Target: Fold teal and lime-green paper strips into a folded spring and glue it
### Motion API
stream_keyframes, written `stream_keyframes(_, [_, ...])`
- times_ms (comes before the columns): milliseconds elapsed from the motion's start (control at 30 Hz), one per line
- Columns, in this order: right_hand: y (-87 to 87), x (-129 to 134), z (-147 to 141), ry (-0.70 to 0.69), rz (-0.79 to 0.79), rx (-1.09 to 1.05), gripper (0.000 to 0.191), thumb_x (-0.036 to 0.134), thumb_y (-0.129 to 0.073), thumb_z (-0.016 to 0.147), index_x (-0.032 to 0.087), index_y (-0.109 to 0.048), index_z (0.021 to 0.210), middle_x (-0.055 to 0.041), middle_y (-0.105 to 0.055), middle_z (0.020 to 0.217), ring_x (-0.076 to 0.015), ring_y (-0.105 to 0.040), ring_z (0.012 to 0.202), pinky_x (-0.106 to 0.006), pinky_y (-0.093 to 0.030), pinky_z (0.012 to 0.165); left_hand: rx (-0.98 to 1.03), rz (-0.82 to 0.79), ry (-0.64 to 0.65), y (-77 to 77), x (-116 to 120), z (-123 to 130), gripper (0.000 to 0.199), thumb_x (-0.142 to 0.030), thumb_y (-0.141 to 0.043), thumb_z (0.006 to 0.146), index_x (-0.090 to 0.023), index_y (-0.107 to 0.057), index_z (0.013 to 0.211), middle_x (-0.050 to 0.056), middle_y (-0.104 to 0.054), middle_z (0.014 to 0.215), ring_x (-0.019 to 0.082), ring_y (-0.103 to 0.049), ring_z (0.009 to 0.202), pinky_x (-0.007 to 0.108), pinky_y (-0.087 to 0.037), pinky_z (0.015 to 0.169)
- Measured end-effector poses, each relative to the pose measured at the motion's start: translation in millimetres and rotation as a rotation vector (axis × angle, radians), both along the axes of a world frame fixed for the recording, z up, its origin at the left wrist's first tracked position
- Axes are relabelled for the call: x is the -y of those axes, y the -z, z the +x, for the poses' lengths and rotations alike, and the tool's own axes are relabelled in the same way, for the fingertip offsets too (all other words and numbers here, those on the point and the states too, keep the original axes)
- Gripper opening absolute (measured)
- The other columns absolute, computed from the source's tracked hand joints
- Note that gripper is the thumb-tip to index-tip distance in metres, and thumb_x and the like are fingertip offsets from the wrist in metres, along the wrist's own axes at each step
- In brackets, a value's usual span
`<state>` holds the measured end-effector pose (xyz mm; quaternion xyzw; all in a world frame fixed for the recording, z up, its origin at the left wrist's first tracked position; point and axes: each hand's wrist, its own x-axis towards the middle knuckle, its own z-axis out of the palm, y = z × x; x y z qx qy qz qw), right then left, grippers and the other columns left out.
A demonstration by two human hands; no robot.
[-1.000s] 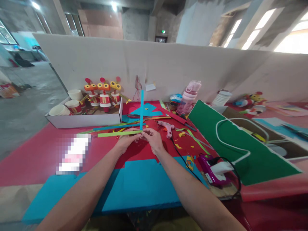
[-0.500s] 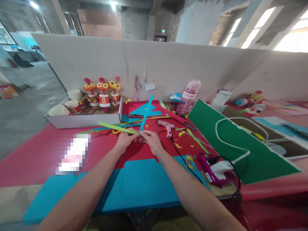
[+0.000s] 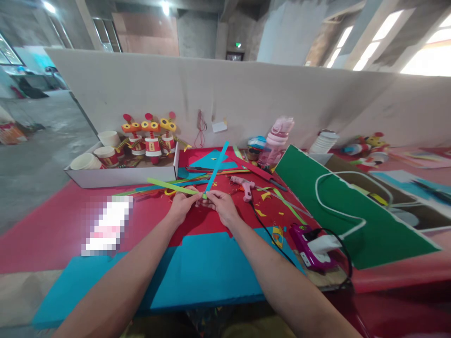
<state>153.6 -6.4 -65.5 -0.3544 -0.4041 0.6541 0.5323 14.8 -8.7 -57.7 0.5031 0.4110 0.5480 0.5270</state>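
Two long paper strips meet at a small folded joint between my fingertips. The green paper strip (image 3: 169, 186) slants up to the left, and my left hand (image 3: 183, 204) is closed on it near the joint. Away from me and slightly right points the blue paper strip (image 3: 217, 165), its near end pinched by my right hand (image 3: 221, 205). Both hands almost touch over the red tabletop (image 3: 197, 224). Fingers partly hide the joint. A pink glue gun (image 3: 245, 187) lies just right of my right hand. More loose strips (image 3: 141, 189) lie behind my left hand.
A white tray (image 3: 120, 178) with paper-cup figures (image 3: 152, 141) stands back left. Blue sheets (image 3: 207, 267) cover the front edge. At right are a purple power strip (image 3: 306, 249), cables, a leaning green board (image 3: 338, 216) and a pink bottle (image 3: 278, 141). Yellow scraps (image 3: 266, 195) lie about.
The blue strip's far end has tilted a little to the right, and the green strip has shifted slightly right. A small green fold now shows at the joint. Both hands stay nearly in place.
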Motion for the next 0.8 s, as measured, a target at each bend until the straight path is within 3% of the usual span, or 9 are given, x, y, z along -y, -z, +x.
stream_keyframes(300, [-2.7, 0.0, 2.2, -0.04, 0.06, 0.059, 0.031, 0.04, -0.077, 0.057, 0.015, -0.068, 0.073, -0.0013, -0.066, 0.062, -0.0138, -0.064, 0.059, -0.031, -0.055, 0.068, 0.013, 0.004, 0.014, 2.1, -0.7, -1.8, 0.025, -0.034, -0.072, 0.066, -0.015, -0.055, 0.069, -0.001, -0.058, 0.057, 0.011, -0.053, 0.05, 0.023, -0.042, 0.051])
stream_keyframes(533, [-0.9, -3.0, 2.0, 0.106, 0.137, 0.165, 0.028, 0.039, -0.075, 0.06, 0.014, -0.067, 0.069, -0.0008, -0.065, 0.057, -0.013, -0.061, 0.055, -0.028, -0.054, 0.063, 0.06, 0.017, 0.048, -1.6, 1.2, -0.3, 0.023, -0.033, -0.071, 0.068, -0.015, -0.056, 0.068, -0.001, -0.057, 0.056, 0.01, -0.051, 0.052, 0.022, -0.04, 0.052])
stream_keyframes(800, [3.5, -4.5, 0.0, 0.108, 0.113, 0.107, 0.029, 0.038, -0.075, 0.059, 0.014, -0.065, 0.071, -0.0022, -0.068, 0.063, -0.0149, -0.065, 0.057, -0.03, -0.056, 0.064, -0.003, 0.011, 0.077, -2.9, 0.4, 0.8, 0.026, -0.036, -0.071, 0.067, -0.013, -0.061, 0.075, 0.001, -0.061, 0.062, 0.01, -0.051, 0.052, 0.023, -0.04, 0.052])
